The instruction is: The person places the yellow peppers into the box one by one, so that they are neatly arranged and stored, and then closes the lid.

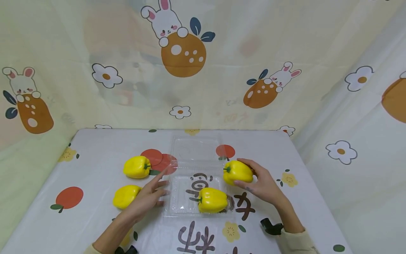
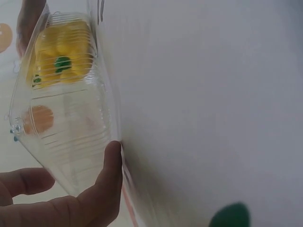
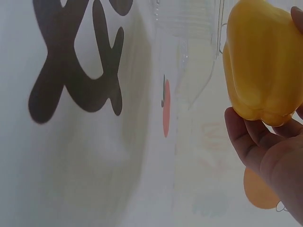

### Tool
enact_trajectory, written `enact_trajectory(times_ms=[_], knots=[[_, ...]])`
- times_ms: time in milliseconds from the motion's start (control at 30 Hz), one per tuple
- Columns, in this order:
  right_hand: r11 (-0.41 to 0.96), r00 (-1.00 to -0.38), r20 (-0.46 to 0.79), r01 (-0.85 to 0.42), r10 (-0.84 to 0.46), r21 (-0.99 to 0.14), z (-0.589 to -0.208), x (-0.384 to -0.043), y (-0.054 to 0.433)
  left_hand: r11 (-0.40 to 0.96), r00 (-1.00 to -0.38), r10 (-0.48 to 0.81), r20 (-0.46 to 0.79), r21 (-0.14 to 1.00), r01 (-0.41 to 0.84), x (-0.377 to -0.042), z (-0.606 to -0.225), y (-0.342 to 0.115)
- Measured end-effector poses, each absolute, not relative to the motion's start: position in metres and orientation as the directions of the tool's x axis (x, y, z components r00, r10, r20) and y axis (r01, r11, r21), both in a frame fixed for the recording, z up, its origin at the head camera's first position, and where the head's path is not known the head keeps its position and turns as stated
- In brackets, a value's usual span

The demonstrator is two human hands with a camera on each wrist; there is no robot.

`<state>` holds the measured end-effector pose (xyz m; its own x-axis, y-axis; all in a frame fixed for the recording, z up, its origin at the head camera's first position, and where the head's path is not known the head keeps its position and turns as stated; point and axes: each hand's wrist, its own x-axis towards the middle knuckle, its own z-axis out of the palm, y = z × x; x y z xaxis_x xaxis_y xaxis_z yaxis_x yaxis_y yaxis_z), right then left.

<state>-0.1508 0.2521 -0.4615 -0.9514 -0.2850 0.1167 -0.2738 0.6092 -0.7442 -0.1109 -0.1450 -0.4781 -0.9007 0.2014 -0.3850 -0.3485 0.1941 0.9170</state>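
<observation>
My right hand grips a yellow bell pepper by its rounded end, with the green stem facing left. In the right wrist view that pepper is held up by the fingers. A clear plastic clamshell box lies with its lid folded back. Another yellow bell pepper sits in the right front part of the box. Beside the box's left wall is my left hand, its fingers loosely extended against the plastic. In the left wrist view the fingertips touch the box's side.
Two more yellow bell peppers lie left of the box: one farther back, the other nearer, partly behind my left hand. A printed white cloth covers the table. Behind it hangs a patterned curtain. A black strap piece shows at my right wrist.
</observation>
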Motion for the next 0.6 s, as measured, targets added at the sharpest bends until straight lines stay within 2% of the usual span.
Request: enact_trajectory(times_ms=[600], knots=[[0.599,-0.954,0.099,-0.257,-0.284,-0.759,-0.461,-0.149,0.238,0.192,-0.898,0.212,-0.386,0.917,-0.349,-0.112,-0.479,-0.145]])
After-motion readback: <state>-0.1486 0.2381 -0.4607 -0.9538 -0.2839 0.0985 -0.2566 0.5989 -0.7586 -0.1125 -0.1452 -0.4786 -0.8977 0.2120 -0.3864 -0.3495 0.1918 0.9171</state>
